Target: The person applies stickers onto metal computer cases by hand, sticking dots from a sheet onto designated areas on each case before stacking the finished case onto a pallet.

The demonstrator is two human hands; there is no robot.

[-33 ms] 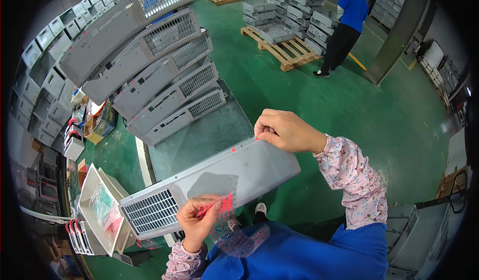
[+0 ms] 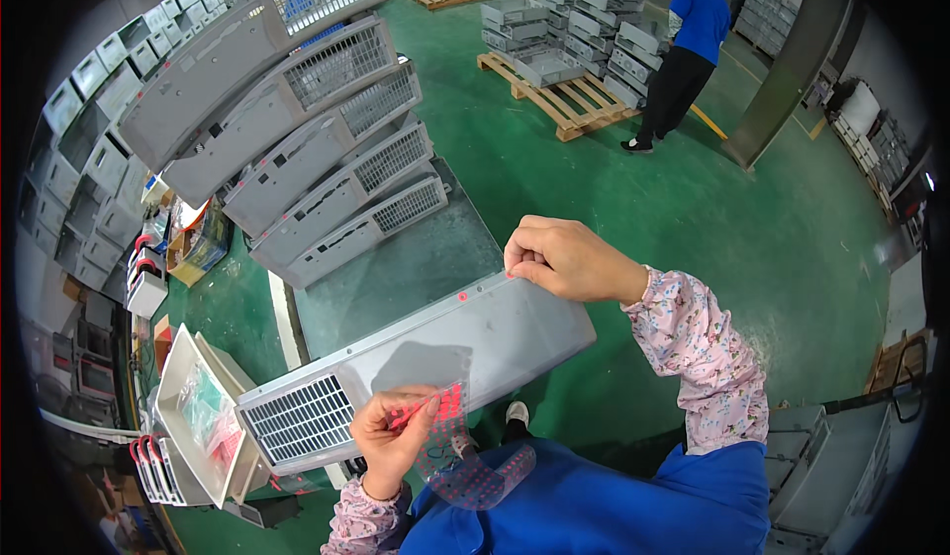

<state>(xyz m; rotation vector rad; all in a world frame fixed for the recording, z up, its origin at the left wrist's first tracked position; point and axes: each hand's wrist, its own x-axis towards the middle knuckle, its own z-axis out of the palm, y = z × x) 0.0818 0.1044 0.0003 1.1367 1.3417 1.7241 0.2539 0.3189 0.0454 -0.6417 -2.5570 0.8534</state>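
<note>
Since nothing visibly differs from the previous frame, work seems held mid-step: a red-dotted sheet [image 2: 450,426] is pinched by the left hand [image 2: 393,436] at 7 o'clock; on the bench [image 2: 426,258], the grey panel [image 2: 529,332] is touched at its 1 o'clock edge by the right hand [image 2: 566,260], fingertips closed.

The vented panel [image 2: 520,337] has a smooth, matt grey skin, whether metal or plastic cannot be told. Against its near edge, the dotted sticker sheet [image 2: 455,446] is thin, see-through, glossy plastic. Beyond the panel, the tabletop [image 2: 426,268] looks flat and dull. Left of it, the cream bin [image 2: 176,382] is smooth plastic, holding a shiny film bag [image 2: 203,402]. To its right, the floral sleeve [image 2: 698,347] is soft, gathered cloth. Far beyond it, the pallet [image 2: 564,108] is bare wood and the floor [image 2: 762,248] has a faint sheen.
</note>
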